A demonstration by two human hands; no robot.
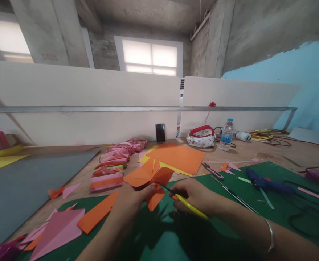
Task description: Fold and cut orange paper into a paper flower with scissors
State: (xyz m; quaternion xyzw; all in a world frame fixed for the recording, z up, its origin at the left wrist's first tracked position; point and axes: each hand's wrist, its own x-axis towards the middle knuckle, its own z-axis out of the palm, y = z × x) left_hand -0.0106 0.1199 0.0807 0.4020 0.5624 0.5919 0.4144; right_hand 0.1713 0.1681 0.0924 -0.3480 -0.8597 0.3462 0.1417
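Note:
My left hand (137,195) is closed on a folded orange paper flower (145,175), its thumb pressed on the lower petals. The petals fan out above the green cutting mat (159,239). In my right hand (194,194) is a pair of scissors (190,207) with yellow handles. Their dark blades point left and touch the middle of the flower; the tips are partly hidden among the petals. An orange paper strip (98,213) lies left of my left wrist, and a pink paper sheet (58,230) lies farther left.
Orange sheets (175,156) lie beyond my hands, beside a row of pink paper bundles (107,179). A utility knife (213,171), metal tweezers (232,194) and a blue glue gun (268,185) are at the right. Farther back stand a phone (160,133), a pouch (201,137) and a water bottle (227,136).

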